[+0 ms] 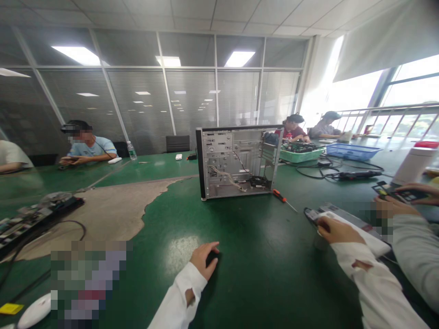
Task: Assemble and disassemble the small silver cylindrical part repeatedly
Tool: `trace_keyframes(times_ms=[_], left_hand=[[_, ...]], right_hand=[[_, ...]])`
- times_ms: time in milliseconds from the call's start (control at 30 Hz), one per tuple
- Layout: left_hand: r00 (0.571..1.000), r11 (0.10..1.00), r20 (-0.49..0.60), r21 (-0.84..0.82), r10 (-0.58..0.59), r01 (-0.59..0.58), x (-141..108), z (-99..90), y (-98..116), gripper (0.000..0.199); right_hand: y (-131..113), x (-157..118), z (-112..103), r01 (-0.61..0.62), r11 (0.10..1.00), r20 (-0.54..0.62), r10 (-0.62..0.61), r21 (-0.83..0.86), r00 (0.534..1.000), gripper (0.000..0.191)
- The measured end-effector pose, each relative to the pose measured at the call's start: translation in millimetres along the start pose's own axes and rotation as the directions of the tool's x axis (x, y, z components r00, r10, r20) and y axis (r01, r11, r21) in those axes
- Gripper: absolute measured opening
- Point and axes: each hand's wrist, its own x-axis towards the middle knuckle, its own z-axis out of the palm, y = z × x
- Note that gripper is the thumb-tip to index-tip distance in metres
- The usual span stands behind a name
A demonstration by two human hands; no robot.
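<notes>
My left hand [205,260] rests on the green tabletop [236,278], thumb apart from the bent fingers, with only a dark shadow between them. To the right, my right hand [338,230] is curled, its fingertips together beside a long flat grey-and-white item [372,240] with a dark cable at its near end. Whether anything small is in those fingers is hidden. Ahead stands an open computer case [236,164], upright, showing its bare metal frame and loose wires. A screwdriver [284,200] with an orange-black handle lies by its lower right corner.
Another person's hands [398,205] hold a dark part at the right. Green [302,156] and blue baskets [353,151] stand behind black cables. Circuit parts [30,217] lie at left on a torn patch of table covering. Several people sit farther off; a bottle [131,151] stands there.
</notes>
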Motion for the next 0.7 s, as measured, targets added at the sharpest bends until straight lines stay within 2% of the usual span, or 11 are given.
trace_keyframes(times_ms=[167, 467, 700], left_hand=[[0.999, 1.000, 0.028, 0.006, 0.018, -0.019, 0.3, -0.8, -1.0, 0.041], [0.999, 1.000, 0.033, 0.010, -0.012, 0.012, 0.4, -2.9, 1.3, 0.041], [1.000, 1.000, 0.031, -0.001, -0.003, 0.003, 0.3, -2.3, 1.4, 0.041]], right_hand=[[-2.8, -0.9, -1.2, 0.013, 1.000, -0.004, -0.013, 0.001, 1.000, 0.013], [17.0, -4.6, 6.6, 0.006, 0.999, 0.027, -0.007, 0.041, 1.000, 0.010], [17.0, -10.1, 5.7, 0.003, 0.996, -0.043, 0.001, 0.084, 0.999, 0.012]])
